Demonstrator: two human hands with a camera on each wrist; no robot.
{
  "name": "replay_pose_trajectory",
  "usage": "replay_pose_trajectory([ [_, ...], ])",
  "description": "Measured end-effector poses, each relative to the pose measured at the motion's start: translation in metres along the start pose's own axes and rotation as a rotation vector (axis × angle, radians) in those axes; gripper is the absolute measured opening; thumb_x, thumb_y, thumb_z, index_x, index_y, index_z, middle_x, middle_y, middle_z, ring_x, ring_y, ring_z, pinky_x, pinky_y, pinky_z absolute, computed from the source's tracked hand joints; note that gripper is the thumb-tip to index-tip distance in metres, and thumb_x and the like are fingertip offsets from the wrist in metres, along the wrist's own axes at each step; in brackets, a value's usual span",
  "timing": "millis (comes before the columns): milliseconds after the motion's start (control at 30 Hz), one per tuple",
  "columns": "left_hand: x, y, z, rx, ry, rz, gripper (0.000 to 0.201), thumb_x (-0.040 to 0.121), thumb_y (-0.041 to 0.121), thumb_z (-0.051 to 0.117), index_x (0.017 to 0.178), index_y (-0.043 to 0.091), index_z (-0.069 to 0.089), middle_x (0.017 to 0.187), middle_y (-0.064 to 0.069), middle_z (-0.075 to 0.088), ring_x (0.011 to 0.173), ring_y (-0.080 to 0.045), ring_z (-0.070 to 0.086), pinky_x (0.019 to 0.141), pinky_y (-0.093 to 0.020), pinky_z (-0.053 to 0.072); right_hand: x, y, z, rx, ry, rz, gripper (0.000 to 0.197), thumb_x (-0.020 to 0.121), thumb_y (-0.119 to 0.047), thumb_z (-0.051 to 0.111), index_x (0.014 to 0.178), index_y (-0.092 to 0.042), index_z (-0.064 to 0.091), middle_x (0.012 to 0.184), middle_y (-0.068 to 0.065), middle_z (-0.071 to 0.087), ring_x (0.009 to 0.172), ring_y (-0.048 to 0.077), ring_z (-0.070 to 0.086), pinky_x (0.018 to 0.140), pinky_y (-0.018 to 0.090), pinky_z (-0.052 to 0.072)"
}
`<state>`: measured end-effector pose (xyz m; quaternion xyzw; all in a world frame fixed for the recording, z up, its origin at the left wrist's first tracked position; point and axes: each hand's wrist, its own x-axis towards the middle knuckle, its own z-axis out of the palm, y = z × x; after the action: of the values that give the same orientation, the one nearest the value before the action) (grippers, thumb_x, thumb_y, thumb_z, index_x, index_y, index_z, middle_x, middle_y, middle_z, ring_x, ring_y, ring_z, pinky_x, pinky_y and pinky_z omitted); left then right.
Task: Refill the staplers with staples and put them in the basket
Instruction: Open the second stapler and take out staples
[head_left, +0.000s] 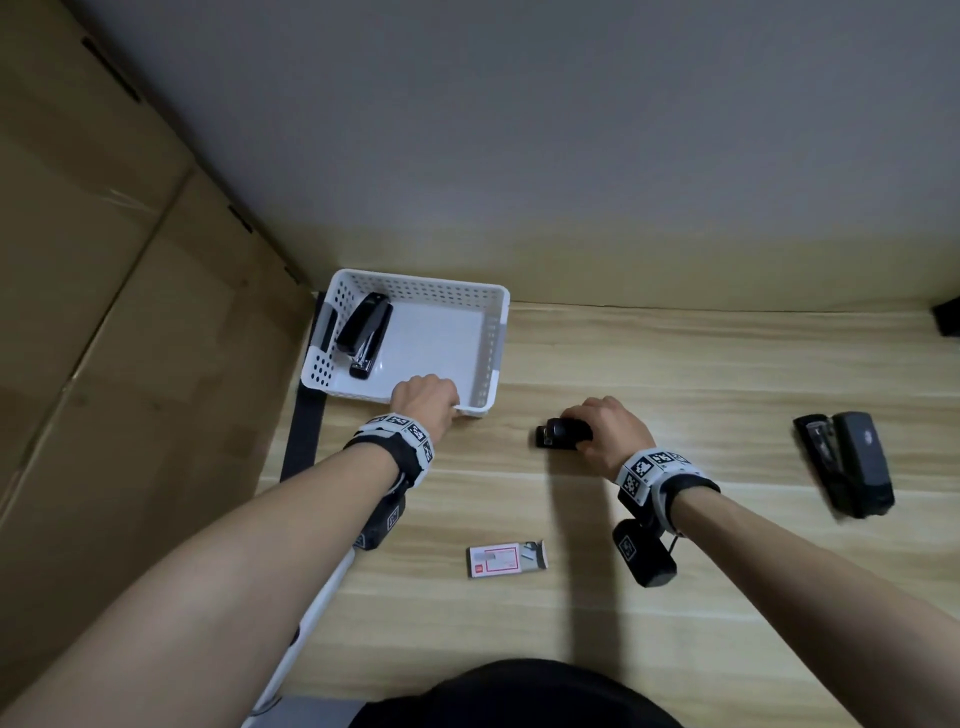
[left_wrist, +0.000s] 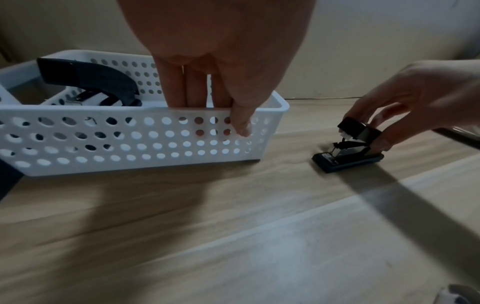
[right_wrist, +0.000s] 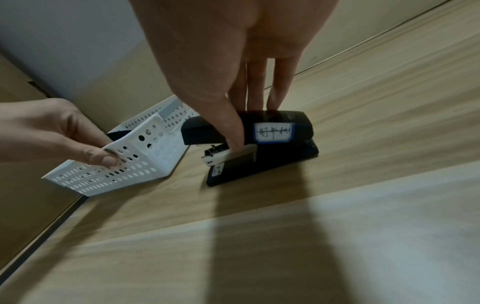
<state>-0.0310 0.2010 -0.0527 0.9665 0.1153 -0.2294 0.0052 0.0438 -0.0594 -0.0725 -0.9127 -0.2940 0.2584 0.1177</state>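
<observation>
A white perforated basket (head_left: 488, 353) (left_wrist: 130, 144) (right_wrist: 135, 164) stands at the table's back left with one black stapler (head_left: 363, 332) (left_wrist: 88, 80) lying inside. My left hand (head_left: 423, 402) (left_wrist: 221, 98) (right_wrist: 78, 139) pinches the basket's near wall, fingers inside and thumb outside. A small black stapler (head_left: 563, 434) (left_wrist: 348, 148) (right_wrist: 259, 144) with a white label sits on the table right of the basket. My right hand (head_left: 605, 431) (left_wrist: 415, 107) (right_wrist: 246, 102) grips its top from above, thumb on the near side. A third black stapler (head_left: 847, 467) lies swung apart at the far right.
A small red-and-white staple box (head_left: 506, 560) lies open near the table's front middle. Cardboard boxes (head_left: 104, 312) stand along the left beyond the wooden table (head_left: 675, 597). A wall runs just behind the basket. A dark object (head_left: 948, 314) sits at the far right edge.
</observation>
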Motion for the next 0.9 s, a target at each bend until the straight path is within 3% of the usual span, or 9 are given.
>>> replay_pose_trajectory([
  [167, 0.005, -0.008, -0.006, -0.002, 0.005, -0.012, 0.012, 0.095, 0.025, 0.060, 0.088, 0.021, 0.070, 0.092, -0.005, 0.067, 0.091, -0.029, 0.062, 0.069, -0.032, 0.037, 0.006, -0.008, 0.000, -0.006, -0.015, 0.006, 0.048, 0.078, -0.007, 0.060, 0.121, -0.029, 0.061, 0.111, -0.001, 0.060, 0.109, 0.023, 0.048, 0.082, 0.035, 0.046],
  [400, 0.004, -0.023, -0.012, -0.025, -0.008, -0.006, 0.021, 0.095, 0.035, 0.060, 0.077, 0.023, 0.061, 0.080, -0.003, 0.056, 0.076, -0.027, 0.049, 0.067, -0.032, 0.036, 0.009, -0.009, 0.002, -0.004, -0.014, 0.009, 0.046, 0.079, -0.007, 0.060, 0.120, -0.027, 0.061, 0.111, 0.000, 0.060, 0.109, 0.025, 0.048, 0.080, 0.034, 0.045],
  [567, 0.003, -0.020, -0.008, -0.125, 0.018, 0.016, 0.015, 0.095, 0.033, 0.060, 0.097, 0.022, 0.071, 0.090, -0.003, 0.064, 0.085, -0.028, 0.058, 0.069, -0.033, 0.043, 0.007, -0.009, 0.008, 0.051, 0.028, -0.018, 0.046, 0.077, -0.010, 0.064, 0.119, -0.028, 0.063, 0.109, -0.002, 0.062, 0.107, 0.023, 0.050, 0.078, 0.033, 0.045],
  [667, -0.002, -0.011, 0.002, -0.311, 0.159, 0.158, 0.031, 0.093, 0.029, 0.061, 0.121, 0.018, 0.066, 0.118, -0.001, 0.064, 0.112, -0.021, 0.052, 0.089, -0.036, 0.047, 0.004, -0.012, 0.010, 0.126, 0.073, -0.053, 0.044, 0.077, -0.012, 0.068, 0.119, -0.026, 0.065, 0.108, -0.004, 0.065, 0.104, 0.023, 0.054, 0.078, 0.032, 0.045],
  [767, -0.015, 0.006, 0.005, -0.493, 0.287, 0.292, 0.033, 0.091, 0.021, 0.060, 0.124, 0.017, 0.063, 0.120, 0.002, 0.059, 0.114, -0.011, 0.047, 0.100, -0.030, 0.042, -0.002, -0.013, 0.008, 0.229, 0.123, -0.092, 0.043, 0.076, -0.012, 0.073, 0.117, -0.021, 0.066, 0.107, -0.002, 0.068, 0.102, 0.025, 0.060, 0.082, 0.032, 0.046],
  [833, -0.026, 0.016, 0.007, -0.511, 0.248, 0.359, 0.037, 0.091, 0.030, 0.062, 0.127, 0.020, 0.061, 0.121, 0.005, 0.057, 0.113, -0.008, 0.046, 0.100, -0.028, 0.040, -0.005, -0.013, 0.006, 0.322, 0.149, -0.094, 0.044, 0.075, -0.011, 0.076, 0.117, -0.018, 0.065, 0.108, 0.000, 0.069, 0.102, 0.025, 0.063, 0.088, 0.034, 0.049],
  [900, -0.033, 0.025, 0.010, -0.509, 0.107, 0.386, 0.052, 0.089, 0.046, 0.063, 0.134, 0.024, 0.054, 0.126, 0.008, 0.053, 0.113, -0.008, 0.048, 0.096, -0.028, 0.043, -0.009, -0.014, 0.004, 0.427, 0.159, -0.073, 0.045, 0.074, -0.008, 0.077, 0.118, -0.014, 0.065, 0.108, 0.002, 0.070, 0.102, 0.023, 0.065, 0.091, 0.042, 0.052],
])
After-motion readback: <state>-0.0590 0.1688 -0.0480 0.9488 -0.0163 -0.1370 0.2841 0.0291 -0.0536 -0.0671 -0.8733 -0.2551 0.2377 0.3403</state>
